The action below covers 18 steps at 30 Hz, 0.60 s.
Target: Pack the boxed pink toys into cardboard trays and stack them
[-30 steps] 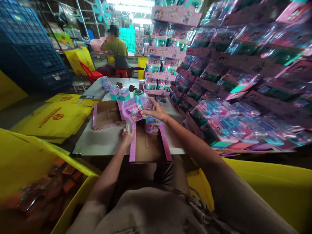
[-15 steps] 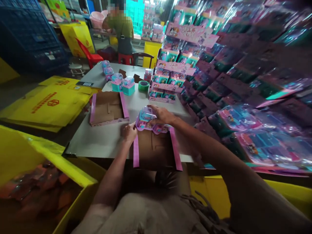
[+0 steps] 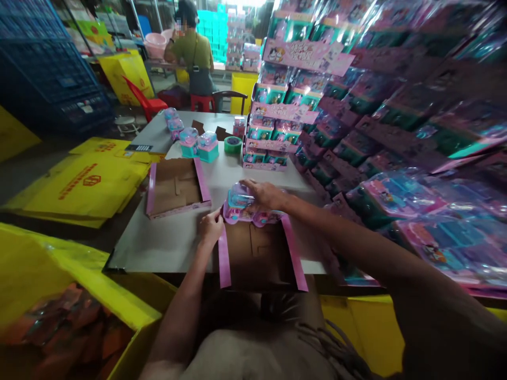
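A shallow cardboard tray with pink walls (image 3: 259,253) lies open in front of me on the grey table (image 3: 166,237). At its far end sit pink toy packs in clear plastic shells (image 3: 241,206). My right hand (image 3: 264,193) rests on top of those packs, fingers curled over them. My left hand (image 3: 209,228) grips the tray's left wall near the far corner, beside the packs. A second open tray of the same kind (image 3: 176,186) lies on the table to the left.
A tall stack of packed toy trays (image 3: 396,132) fills the right side. Loose toy packs (image 3: 198,145) and a green tape roll (image 3: 232,144) sit further back. Yellow flat cartons (image 3: 87,182) lie left; a yellow bin (image 3: 59,295) is near left. A person (image 3: 194,53) sits beyond.
My right hand has brought the toy pack down from above the table into the far end of the near tray. My left hand slid up the tray's left wall.
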Each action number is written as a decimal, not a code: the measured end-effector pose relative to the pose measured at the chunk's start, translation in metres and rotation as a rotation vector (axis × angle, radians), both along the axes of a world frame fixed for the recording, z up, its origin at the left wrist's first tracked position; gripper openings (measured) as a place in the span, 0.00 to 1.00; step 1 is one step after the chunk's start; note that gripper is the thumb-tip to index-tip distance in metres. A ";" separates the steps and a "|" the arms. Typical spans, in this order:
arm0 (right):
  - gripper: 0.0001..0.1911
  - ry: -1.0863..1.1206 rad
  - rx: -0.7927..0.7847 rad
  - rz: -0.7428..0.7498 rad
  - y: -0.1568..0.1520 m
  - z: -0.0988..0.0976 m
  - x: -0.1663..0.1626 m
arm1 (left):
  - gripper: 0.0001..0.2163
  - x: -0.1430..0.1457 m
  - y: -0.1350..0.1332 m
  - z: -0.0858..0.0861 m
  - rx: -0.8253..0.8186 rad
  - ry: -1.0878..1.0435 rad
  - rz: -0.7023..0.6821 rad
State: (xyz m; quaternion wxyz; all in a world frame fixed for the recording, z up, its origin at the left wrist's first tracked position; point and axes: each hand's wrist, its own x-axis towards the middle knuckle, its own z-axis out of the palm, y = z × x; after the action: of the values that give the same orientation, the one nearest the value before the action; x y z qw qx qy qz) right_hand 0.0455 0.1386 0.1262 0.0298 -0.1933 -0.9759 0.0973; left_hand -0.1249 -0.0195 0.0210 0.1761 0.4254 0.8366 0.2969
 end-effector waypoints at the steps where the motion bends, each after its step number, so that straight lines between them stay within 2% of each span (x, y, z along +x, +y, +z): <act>1: 0.48 -0.010 0.002 0.007 -0.002 0.001 0.000 | 0.20 0.000 0.000 0.000 0.005 0.001 0.006; 7: 0.47 -0.079 0.010 0.049 -0.014 0.004 0.002 | 0.20 -0.002 0.002 0.000 -0.005 0.013 0.005; 13: 0.45 -0.106 0.095 -0.129 -0.033 0.000 -0.017 | 0.20 0.000 0.002 -0.006 -0.004 0.065 -0.021; 16: 0.47 -0.147 0.069 -0.139 -0.033 0.005 -0.020 | 0.20 -0.007 0.001 0.004 0.023 0.074 -0.055; 18: 0.53 -0.155 0.031 -0.121 -0.025 0.009 -0.009 | 0.22 -0.016 0.006 0.020 0.165 0.129 -0.078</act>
State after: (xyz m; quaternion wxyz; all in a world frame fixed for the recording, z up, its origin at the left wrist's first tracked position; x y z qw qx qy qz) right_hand 0.0365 0.1134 0.1357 -0.0368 -0.2585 -0.9631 0.0650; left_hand -0.1406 -0.0137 0.0409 0.0975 0.4892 0.8016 0.3297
